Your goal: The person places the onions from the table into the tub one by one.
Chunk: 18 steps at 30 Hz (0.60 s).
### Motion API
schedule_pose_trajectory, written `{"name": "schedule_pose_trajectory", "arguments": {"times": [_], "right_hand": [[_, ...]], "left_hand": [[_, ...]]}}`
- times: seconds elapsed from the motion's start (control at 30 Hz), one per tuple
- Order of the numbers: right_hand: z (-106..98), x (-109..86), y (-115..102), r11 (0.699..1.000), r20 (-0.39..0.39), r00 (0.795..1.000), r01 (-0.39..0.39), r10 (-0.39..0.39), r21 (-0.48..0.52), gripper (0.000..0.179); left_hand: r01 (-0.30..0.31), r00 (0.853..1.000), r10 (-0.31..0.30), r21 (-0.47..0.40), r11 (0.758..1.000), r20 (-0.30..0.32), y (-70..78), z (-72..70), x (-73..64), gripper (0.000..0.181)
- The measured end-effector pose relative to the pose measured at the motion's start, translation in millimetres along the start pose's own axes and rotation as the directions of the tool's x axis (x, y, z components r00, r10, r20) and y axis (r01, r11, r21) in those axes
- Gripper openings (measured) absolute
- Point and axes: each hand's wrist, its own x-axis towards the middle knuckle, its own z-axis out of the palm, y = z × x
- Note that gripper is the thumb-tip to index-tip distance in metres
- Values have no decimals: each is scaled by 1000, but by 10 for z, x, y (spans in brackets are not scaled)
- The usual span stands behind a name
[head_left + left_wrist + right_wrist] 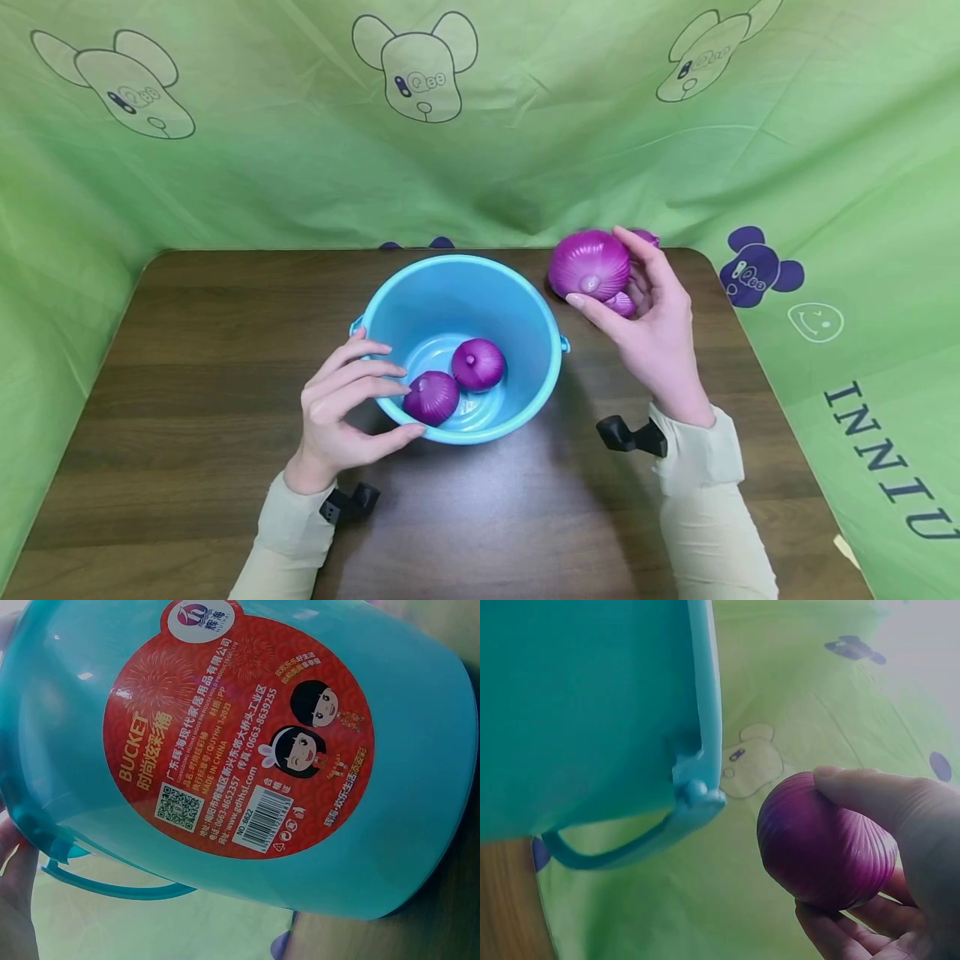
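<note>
**Left sleeve (285, 542) nearest; bucket (468, 437) mid-table; held onion (590, 265) in right hand (652, 321)**

Near left: pale left sleeve, black left wrist camera (348, 504) on it. Left hand (341, 408) has fingers spread and loosely extended, touching the bucket's near-left rim; can't tell how firmly. Blue bucket stands upright on the dark wooden table (187, 400); the left wrist view shows a red label (240, 742) on its wall, plus its handle (120, 891). Two purple onions lie on the bucket's floor: left onion (432, 398) nearer, right onion (478, 364) slightly farther, side by side.

Held onion is outside the bucket, right of its far-right rim and apart from it, over the table's far right. Right hand is partly closed, pinching it between thumb and fingers. More purple onions (620, 305) show beyond it, mostly hidden, count unclear. Near right: pale right sleeve (712, 533), black right wrist camera (633, 437). Green printed cloth (525, 167) hangs far behind and along both sides.
</note>
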Motion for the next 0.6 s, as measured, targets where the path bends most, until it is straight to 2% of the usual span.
{"name": "schedule_pose_trajectory", "arguments": {"times": [0.6], "right_hand": [[248,18,-117,999,85,996,5,-9,52,81]], "left_hand": [[4,1000,-4,-2,1000,1,9,0,1,42]]}}
